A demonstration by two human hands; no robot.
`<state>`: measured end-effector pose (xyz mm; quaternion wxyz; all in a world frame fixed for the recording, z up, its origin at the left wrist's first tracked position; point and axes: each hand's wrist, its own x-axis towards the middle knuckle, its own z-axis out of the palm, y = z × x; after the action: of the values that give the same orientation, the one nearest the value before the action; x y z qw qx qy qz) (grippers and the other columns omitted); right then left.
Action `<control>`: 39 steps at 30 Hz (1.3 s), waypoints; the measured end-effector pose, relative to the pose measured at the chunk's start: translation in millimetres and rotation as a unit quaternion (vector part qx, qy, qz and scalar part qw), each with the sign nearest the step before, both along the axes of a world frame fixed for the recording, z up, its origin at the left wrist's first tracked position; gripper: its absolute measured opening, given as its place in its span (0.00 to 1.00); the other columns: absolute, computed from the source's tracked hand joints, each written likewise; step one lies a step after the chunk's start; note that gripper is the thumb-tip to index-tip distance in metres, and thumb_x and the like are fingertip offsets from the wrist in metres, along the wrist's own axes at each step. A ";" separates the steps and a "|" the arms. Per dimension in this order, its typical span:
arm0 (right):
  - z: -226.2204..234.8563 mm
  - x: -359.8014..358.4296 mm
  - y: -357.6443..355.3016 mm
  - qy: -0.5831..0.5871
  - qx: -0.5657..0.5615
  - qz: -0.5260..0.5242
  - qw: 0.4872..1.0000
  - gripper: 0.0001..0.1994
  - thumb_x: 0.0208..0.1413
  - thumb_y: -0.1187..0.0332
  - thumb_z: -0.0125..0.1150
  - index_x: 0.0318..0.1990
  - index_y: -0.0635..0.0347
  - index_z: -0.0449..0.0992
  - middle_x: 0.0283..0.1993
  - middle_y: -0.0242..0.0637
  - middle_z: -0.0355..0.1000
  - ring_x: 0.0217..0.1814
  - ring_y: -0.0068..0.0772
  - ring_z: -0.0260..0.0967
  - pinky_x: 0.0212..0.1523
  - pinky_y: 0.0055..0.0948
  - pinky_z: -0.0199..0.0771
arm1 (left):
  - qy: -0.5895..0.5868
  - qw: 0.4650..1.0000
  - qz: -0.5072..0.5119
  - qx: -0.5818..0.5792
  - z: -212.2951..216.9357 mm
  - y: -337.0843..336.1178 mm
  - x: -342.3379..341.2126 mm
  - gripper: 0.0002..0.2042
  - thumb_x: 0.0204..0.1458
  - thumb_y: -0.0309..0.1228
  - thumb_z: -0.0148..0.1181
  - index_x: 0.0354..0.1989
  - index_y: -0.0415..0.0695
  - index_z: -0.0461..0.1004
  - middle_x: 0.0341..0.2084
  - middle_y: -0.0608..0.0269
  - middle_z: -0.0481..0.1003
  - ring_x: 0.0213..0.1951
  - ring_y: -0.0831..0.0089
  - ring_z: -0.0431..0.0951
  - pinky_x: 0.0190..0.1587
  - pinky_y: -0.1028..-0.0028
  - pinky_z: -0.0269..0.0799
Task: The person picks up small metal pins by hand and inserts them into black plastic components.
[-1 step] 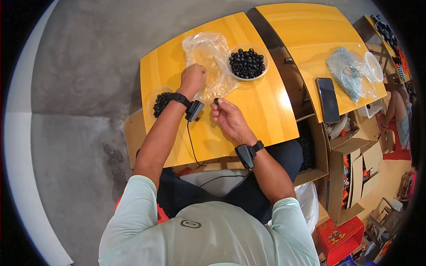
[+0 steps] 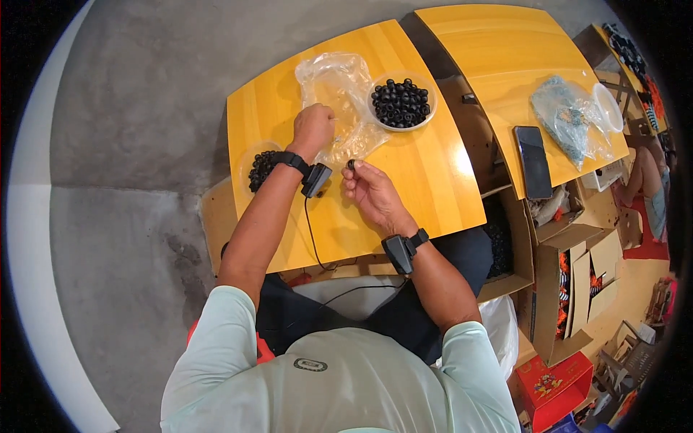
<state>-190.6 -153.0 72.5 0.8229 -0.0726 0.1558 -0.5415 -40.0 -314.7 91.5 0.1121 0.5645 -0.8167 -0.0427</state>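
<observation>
Between the thumb and fingertips of my right hand [image 2: 373, 193] is a small round black part [image 2: 351, 164] with a hole in it. My left hand [image 2: 314, 130] is closed over the near part of a clear plastic bag [image 2: 328, 72], its fingers curled and partly hidden, so what they pinch cannot be made out. Small pieces lie in the bag between the hands. To the right, a clear round bowl [image 2: 434, 108] is heaped with black hollow parts [image 2: 399, 103]. Beside my left wrist, a second clear container [image 2: 245, 160] holds smaller black parts [image 2: 261, 169], partly covered by my forearm.
A yellow table [image 2: 433, 180] bears all this. On a second table [image 2: 491, 43] at the right lie a phone [image 2: 533, 162] and a plastic bag of bluish pieces [image 2: 559, 115]. Cardboard boxes [image 2: 552, 303] stand below it. Cables run from my wrist devices [image 2: 315, 180].
</observation>
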 end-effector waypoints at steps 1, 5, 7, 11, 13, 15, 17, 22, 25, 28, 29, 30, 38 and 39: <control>0.2 -0.1 -0.5 -0.001 -0.001 0.001 1.000 0.07 0.66 0.65 0.52 0.39 0.58 0.71 0.34 0.28 0.68 0.32 0.20 0.63 0.34 0.22 0.68 | 0.007 1.000 0.002 -0.004 -1.4 -1.5 0.9 0.08 0.47 0.29 0.58 0.33 0.42 0.81 0.31 0.48 0.79 0.37 0.50 0.79 0.42 0.57 0.74; -1.0 -0.7 -0.6 -0.003 -0.003 -0.002 1.000 0.07 0.66 0.65 0.52 0.39 0.58 0.71 0.34 0.28 0.68 0.32 0.20 0.63 0.34 0.22 0.68 | 0.043 0.998 -0.027 -0.047 -0.9 2.7 5.5 0.06 0.46 0.27 0.60 0.31 0.40 0.80 0.28 0.49 0.79 0.34 0.51 0.80 0.39 0.60 0.75; -2.7 -0.4 -1.7 -0.004 -0.005 -0.001 1.000 0.07 0.66 0.65 0.52 0.39 0.58 0.71 0.34 0.28 0.68 0.32 0.20 0.63 0.34 0.22 0.68 | 0.109 0.994 -0.014 0.003 7.5 8.6 9.5 0.06 0.46 0.27 0.61 0.32 0.40 0.80 0.28 0.50 0.80 0.32 0.55 0.80 0.37 0.63 0.75; -1.9 0.1 -1.9 0.002 -0.007 0.002 1.000 0.07 0.66 0.65 0.52 0.39 0.58 0.71 0.34 0.28 0.68 0.32 0.20 0.63 0.34 0.22 0.68 | 0.242 0.964 0.011 0.106 14.5 17.7 18.0 0.08 0.47 0.26 0.63 0.36 0.39 0.80 0.27 0.57 0.80 0.26 0.70 0.79 0.33 0.73 0.74; -2.6 1.0 -2.0 -0.003 -0.005 0.004 1.000 0.07 0.66 0.65 0.52 0.40 0.58 0.71 0.34 0.28 0.68 0.32 0.20 0.63 0.34 0.22 0.68 | 0.276 0.953 0.018 0.121 15.2 23.9 20.1 0.08 0.47 0.25 0.63 0.36 0.39 0.80 0.27 0.59 0.80 0.26 0.73 0.77 0.33 0.74 0.73; -2.8 0.8 -1.4 -0.007 -0.002 0.004 1.000 0.07 0.66 0.64 0.52 0.40 0.58 0.71 0.34 0.28 0.68 0.32 0.20 0.63 0.34 0.22 0.68 | 0.309 0.941 0.023 0.137 16.2 29.9 19.7 0.09 0.47 0.25 0.63 0.37 0.39 0.80 0.27 0.60 0.79 0.26 0.76 0.76 0.33 0.76 0.73; -1.1 0.3 -0.7 0.002 -0.001 0.003 1.000 0.08 0.66 0.64 0.52 0.40 0.58 0.71 0.34 0.29 0.68 0.32 0.20 0.63 0.34 0.22 0.68 | 0.312 0.942 -0.004 0.120 15.7 33.1 20.6 0.09 0.48 0.23 0.62 0.38 0.38 0.80 0.28 0.61 0.78 0.27 0.78 0.75 0.33 0.78 0.72; -1.9 1.3 -0.9 0.007 -0.006 0.004 1.000 0.08 0.66 0.64 0.52 0.40 0.59 0.71 0.34 0.29 0.68 0.32 0.20 0.63 0.34 0.22 0.68 | 0.254 0.963 -0.036 0.079 21.2 36.6 21.3 0.09 0.50 0.23 0.60 0.40 0.37 0.79 0.29 0.60 0.77 0.28 0.78 0.75 0.33 0.78 0.71; -6.1 0.9 -2.2 0.007 -0.011 0.008 1.000 0.07 0.66 0.65 0.52 0.41 0.58 0.70 0.35 0.29 0.68 0.34 0.21 0.63 0.35 0.22 0.67 | 0.271 0.958 -0.017 0.096 20.9 38.2 17.8 0.09 0.52 0.23 0.58 0.40 0.37 0.79 0.29 0.58 0.78 0.28 0.77 0.75 0.33 0.76 0.71; -6.1 0.7 -2.2 0.002 -0.017 0.012 1.000 0.07 0.66 0.65 0.52 0.41 0.58 0.70 0.36 0.30 0.67 0.35 0.22 0.63 0.37 0.23 0.67 | 0.305 0.948 -0.014 0.089 18.7 37.7 16.8 0.08 0.53 0.22 0.56 0.40 0.37 0.79 0.30 0.56 0.78 0.28 0.74 0.76 0.33 0.75 0.72; -5.1 0.8 -2.2 0.002 -0.017 0.012 1.000 0.07 0.66 0.65 0.52 0.41 0.58 0.70 0.36 0.30 0.67 0.35 0.22 0.63 0.37 0.23 0.67 | 0.314 0.947 -0.030 0.063 18.9 37.7 16.5 0.08 0.53 0.22 0.56 0.39 0.38 0.79 0.30 0.55 0.78 0.28 0.72 0.77 0.33 0.74 0.72; -5.4 1.3 -2.4 0.002 -0.016 0.012 1.000 0.07 0.66 0.65 0.52 0.41 0.58 0.70 0.36 0.30 0.67 0.35 0.22 0.63 0.37 0.23 0.67 | 0.314 0.947 -0.030 0.063 19.5 37.6 17.0 0.08 0.53 0.22 0.56 0.39 0.38 0.79 0.30 0.55 0.78 0.28 0.72 0.77 0.33 0.74 0.72; -8.0 1.3 -4.4 0.000 -0.022 0.009 1.000 0.07 0.66 0.64 0.52 0.40 0.57 0.69 0.36 0.30 0.67 0.35 0.22 0.63 0.36 0.22 0.67 | 0.139 0.989 -0.035 0.025 27.5 35.5 4.3 0.11 0.55 0.25 0.54 0.46 0.40 0.76 0.27 0.49 0.77 0.27 0.62 0.79 0.32 0.71 0.72; -6.9 2.0 -3.6 0.000 -0.024 0.010 1.000 0.07 0.66 0.64 0.52 0.40 0.57 0.69 0.36 0.30 0.67 0.35 0.22 0.63 0.36 0.22 0.67 | 0.139 0.989 -0.034 0.024 24.0 33.2 8.2 0.11 0.55 0.25 0.54 0.46 0.40 0.76 0.27 0.49 0.77 0.27 0.62 0.79 0.32 0.71 0.72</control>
<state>-188.7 -156.6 65.6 0.8266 -0.0935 0.1421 -0.5365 -31.9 -281.5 115.6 0.2095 0.5275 -0.8107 -0.1437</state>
